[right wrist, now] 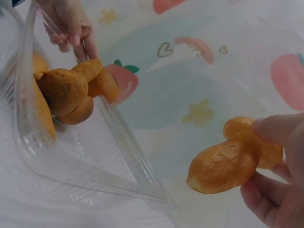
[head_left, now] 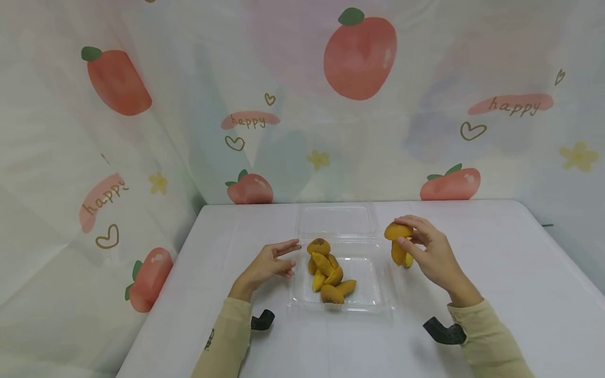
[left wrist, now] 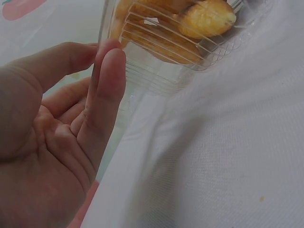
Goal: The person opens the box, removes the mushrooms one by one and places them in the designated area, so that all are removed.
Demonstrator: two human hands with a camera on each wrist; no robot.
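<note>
In the head view my right hand (head_left: 437, 257) is raised to the right of a clear plastic box. It pinches a cluster of golden-brown, bread-like pieces (right wrist: 223, 166); a rounded cap shape sits above longer parts. How many pieces are held I cannot tell. My left hand (head_left: 264, 265) is at the box's left side, its fingers pointing toward the wall. In the left wrist view its fingertips (left wrist: 111, 71) are right by the clear wall; firm contact is unclear. Several similar bread-like pieces (head_left: 323, 262) lie heaped in the left part of the clear box (head_left: 368, 281).
The box's hinged lid (head_left: 337, 220) lies folded back toward the rear wall. A white cloth (head_left: 189, 294) covers the table. Printed fabric (head_left: 293, 52) with fruit and hearts hangs behind and at the left. Black curved pieces (head_left: 444, 332) stick out near both sleeves.
</note>
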